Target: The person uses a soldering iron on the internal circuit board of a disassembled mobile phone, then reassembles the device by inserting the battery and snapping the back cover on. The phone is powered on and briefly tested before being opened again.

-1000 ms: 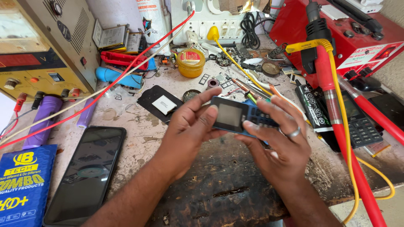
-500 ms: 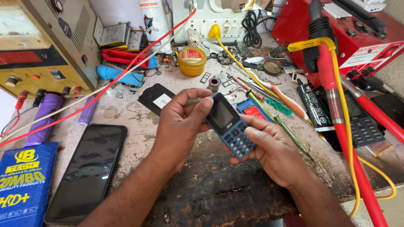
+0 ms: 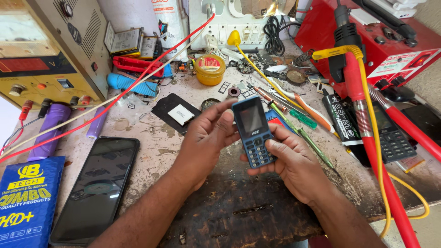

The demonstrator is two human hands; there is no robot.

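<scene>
A small dark blue keypad phone (image 3: 253, 132) is held upright over the middle of the workbench, screen and keys facing me. My left hand (image 3: 209, 138) grips its left edge, fingertips at the top of the screen. My right hand (image 3: 294, 163) cradles its lower half from the right, thumb lying across the keypad. The screen is dark.
A black smartphone (image 3: 98, 188) lies face up at the left, beside a blue box (image 3: 25, 202). A yellow power supply (image 3: 41, 50) stands at the far left, a red station (image 3: 367, 41) at the right. Screwdrivers (image 3: 298, 121), a yellow tin (image 3: 210, 70), purple cells (image 3: 53, 128) and red and yellow wires (image 3: 367, 138) crowd the bench.
The phone was held sideways a second ago. Both hands have turned it upright and now hold it straight, facing me, with the right thumb on the keys.
</scene>
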